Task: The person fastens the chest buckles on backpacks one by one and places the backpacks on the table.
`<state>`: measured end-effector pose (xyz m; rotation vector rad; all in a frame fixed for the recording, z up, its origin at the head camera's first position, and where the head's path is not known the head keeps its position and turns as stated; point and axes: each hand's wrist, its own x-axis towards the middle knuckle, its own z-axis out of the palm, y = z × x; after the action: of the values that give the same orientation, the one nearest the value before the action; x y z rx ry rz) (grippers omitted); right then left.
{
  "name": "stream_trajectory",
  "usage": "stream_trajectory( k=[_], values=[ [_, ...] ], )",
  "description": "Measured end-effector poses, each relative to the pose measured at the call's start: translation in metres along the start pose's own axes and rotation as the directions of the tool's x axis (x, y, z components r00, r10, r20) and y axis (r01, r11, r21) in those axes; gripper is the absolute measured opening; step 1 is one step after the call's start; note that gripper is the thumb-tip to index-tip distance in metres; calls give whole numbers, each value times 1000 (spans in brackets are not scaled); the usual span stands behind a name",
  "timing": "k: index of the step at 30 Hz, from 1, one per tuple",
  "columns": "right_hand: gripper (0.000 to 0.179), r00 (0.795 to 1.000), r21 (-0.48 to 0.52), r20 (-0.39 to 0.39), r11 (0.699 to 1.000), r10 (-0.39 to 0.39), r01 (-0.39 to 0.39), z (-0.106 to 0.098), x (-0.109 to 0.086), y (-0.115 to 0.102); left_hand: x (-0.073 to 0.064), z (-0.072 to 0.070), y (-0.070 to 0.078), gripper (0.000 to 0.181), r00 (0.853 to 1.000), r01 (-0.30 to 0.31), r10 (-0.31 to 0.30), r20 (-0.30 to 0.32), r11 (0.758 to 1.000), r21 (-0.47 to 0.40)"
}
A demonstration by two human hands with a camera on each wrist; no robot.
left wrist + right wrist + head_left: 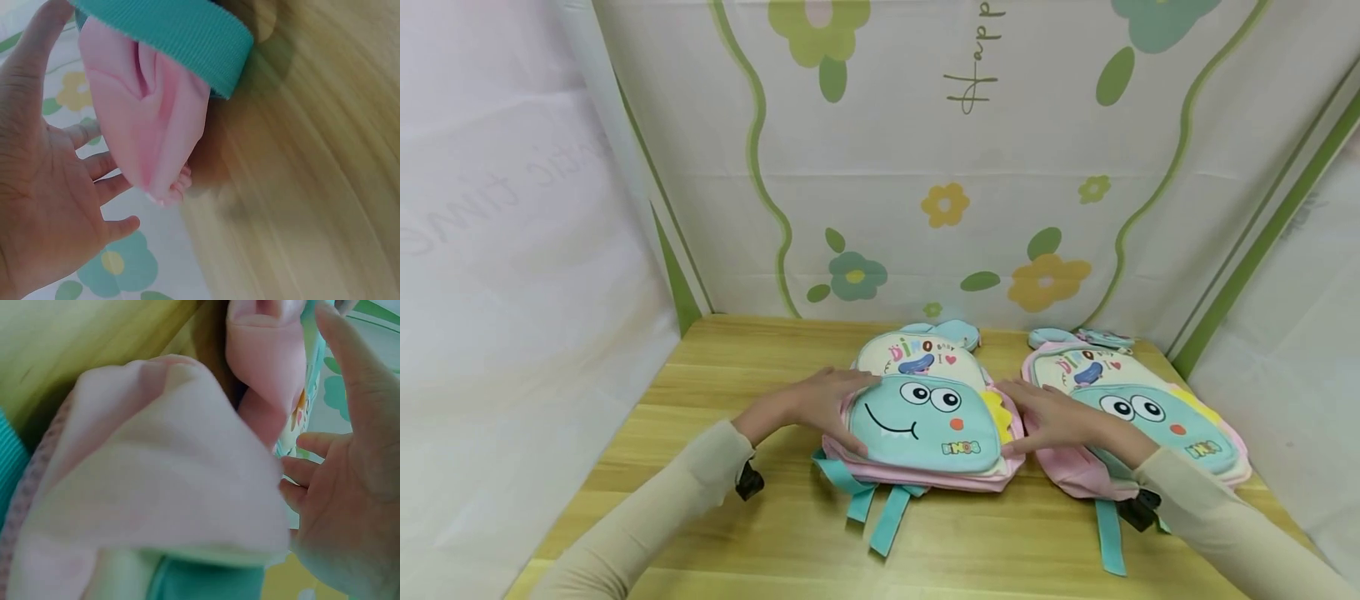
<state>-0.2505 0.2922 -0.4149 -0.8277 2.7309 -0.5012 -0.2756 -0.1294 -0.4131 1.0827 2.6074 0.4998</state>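
Note:
A pink and mint dinosaur backpack (pixel 925 417) lies face up on the table, between my two hands. My left hand (pixel 829 404) rests at its left side, thumb near the lower front and fingers by the upper edge. In the left wrist view its fingers (pixel 112 187) are spread beside the bag's pink side (pixel 144 112), under a teal strap (pixel 181 44). On the other side my right hand (pixel 1048 417) touches the backpack's right edge with extended fingers. The right wrist view shows this palm (pixel 344 494) spread, with pink fabric (pixel 169 462) of the second backpack close to the camera.
A matching second backpack (pixel 1150 417) lies at the right, partly under my right forearm. Teal straps (pixel 891 521) trail toward the front of the wooden table (pixel 700 467). A flower-printed cloth (pixel 880 167) hangs behind the table, with white cloth sides left and right.

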Motion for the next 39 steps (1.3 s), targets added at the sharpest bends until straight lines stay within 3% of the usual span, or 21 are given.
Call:
stream_trajectory(
  k=[7,18,25,39],
  values=[
    [124,999,-43,31,998,-44,46,3,-14,5,2,6,0,118,1000,-14,14,2,997,73],
    [132,1000,-73,-23,997,18,-20,11,-9,9,2,5,3,116,1000,5,-6,4,995,104],
    [124,998,-64,-10,996,54,-55,11,-5,8,3,5,-1,116,1000,10,-8,-18,993,120],
    [112,995,16,-53,996,-84,85,8,-1,-2,-2,2,-17,115,999,35,-33,-34,997,73]
  ],
)
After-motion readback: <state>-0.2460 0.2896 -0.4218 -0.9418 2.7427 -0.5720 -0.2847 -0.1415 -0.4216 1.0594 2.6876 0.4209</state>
